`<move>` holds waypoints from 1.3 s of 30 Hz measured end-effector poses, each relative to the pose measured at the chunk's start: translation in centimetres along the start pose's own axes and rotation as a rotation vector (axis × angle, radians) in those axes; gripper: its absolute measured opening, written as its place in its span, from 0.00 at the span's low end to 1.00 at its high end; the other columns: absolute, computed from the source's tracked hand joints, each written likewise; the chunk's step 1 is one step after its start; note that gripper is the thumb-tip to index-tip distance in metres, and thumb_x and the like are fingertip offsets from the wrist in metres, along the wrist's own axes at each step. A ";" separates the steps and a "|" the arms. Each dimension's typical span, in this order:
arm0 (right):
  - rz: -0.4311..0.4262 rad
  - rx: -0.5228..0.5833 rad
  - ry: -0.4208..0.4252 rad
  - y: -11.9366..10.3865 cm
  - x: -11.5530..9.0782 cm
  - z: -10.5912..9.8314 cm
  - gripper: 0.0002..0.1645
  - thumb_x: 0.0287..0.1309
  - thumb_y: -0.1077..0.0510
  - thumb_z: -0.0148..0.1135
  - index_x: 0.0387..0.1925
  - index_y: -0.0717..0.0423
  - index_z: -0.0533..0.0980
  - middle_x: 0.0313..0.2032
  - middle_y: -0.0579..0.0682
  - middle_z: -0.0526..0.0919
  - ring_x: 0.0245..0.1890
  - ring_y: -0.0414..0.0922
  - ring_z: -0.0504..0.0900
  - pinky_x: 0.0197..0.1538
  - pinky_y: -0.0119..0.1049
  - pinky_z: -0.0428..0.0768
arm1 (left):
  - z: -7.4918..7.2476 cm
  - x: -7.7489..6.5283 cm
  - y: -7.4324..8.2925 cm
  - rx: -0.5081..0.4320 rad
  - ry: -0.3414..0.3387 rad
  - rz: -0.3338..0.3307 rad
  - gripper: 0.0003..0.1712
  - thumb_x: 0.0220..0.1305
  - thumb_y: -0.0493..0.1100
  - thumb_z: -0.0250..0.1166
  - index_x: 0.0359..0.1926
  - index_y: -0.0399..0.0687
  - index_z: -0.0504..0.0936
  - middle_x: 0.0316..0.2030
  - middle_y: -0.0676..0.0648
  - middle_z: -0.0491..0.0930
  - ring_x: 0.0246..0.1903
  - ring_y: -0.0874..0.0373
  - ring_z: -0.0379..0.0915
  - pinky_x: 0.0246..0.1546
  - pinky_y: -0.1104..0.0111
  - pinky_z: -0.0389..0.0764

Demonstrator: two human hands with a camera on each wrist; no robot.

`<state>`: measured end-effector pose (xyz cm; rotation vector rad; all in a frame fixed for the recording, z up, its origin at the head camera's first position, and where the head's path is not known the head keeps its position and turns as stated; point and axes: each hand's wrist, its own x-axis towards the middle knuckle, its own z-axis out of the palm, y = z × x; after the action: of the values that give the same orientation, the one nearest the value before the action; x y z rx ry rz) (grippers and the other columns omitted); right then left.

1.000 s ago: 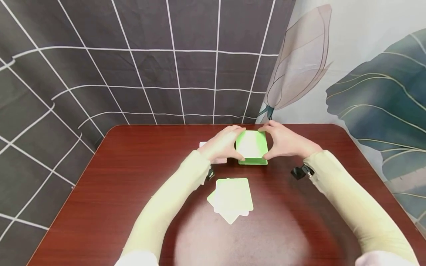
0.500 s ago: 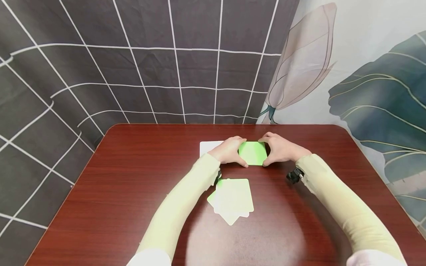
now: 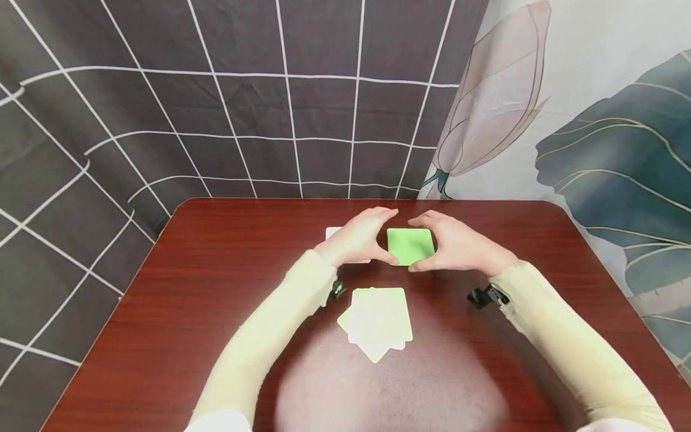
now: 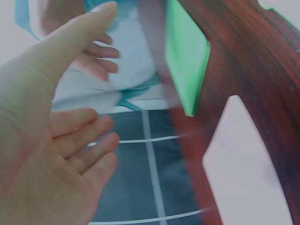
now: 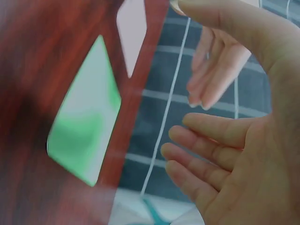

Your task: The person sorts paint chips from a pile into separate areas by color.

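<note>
Both hands hover over a bright green square card (image 3: 411,245) that lies flat near the far side of the table. In the left wrist view its edge (image 4: 201,77) looks thick, like a small stack. My left hand (image 3: 360,237) is at its left, thumb and fingers spread apart with nothing between them. On the other side, my right hand (image 3: 456,243) curves loosely, also holding nothing. Both wrist views show the hands raised off the card. A pale pinkish-white square card (image 4: 246,164) lies left of the green one, partly covered by my left hand in the head view.
Nearer to me, several pale green and white square cards (image 3: 380,315) overlap at different angles on the reddish-brown table (image 3: 227,258). A dark gridded curtain (image 3: 243,108) and a leaf-patterned white one (image 3: 610,150) hang behind the table.
Both hands held a green square piece above another, then lowered it onto that one. Now they have let go, lifted and spread from it. The cards nearer to me stayed put.
</note>
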<state>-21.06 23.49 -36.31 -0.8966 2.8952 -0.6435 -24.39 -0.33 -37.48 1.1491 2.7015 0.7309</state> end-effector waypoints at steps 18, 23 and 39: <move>-0.127 -0.013 -0.117 -5.6 -4.9 6.4 0.57 0.26 0.36 0.87 0.59 0.60 0.77 0.53 0.48 0.75 0.53 0.45 0.73 0.56 0.40 0.77 | 4.4 -10.9 2.2 0.049 -0.133 0.068 0.59 0.39 0.59 0.85 0.68 0.34 0.71 0.62 0.44 0.75 0.63 0.50 0.68 0.64 0.68 0.68; -0.117 0.014 -0.124 -5.4 -5.2 6.9 0.53 0.26 0.39 0.87 0.58 0.57 0.79 0.50 0.46 0.73 0.51 0.42 0.70 0.54 0.38 0.77 | 4.8 -11.2 2.1 0.049 -0.122 0.085 0.57 0.40 0.57 0.85 0.68 0.35 0.71 0.61 0.44 0.75 0.62 0.50 0.68 0.64 0.68 0.67; -0.154 0.036 -0.025 -4.5 -4.4 5.6 0.48 0.26 0.44 0.86 0.54 0.57 0.79 0.47 0.44 0.74 0.45 0.41 0.75 0.48 0.35 0.78 | 4.0 -10.5 1.9 0.106 -0.046 0.069 0.61 0.43 0.59 0.84 0.72 0.34 0.67 0.66 0.43 0.71 0.65 0.50 0.66 0.66 0.65 0.67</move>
<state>-14.07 20.45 -39.94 -1.1223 2.8031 -0.6864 -14.57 -5.03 -40.92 1.2718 2.7031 0.5687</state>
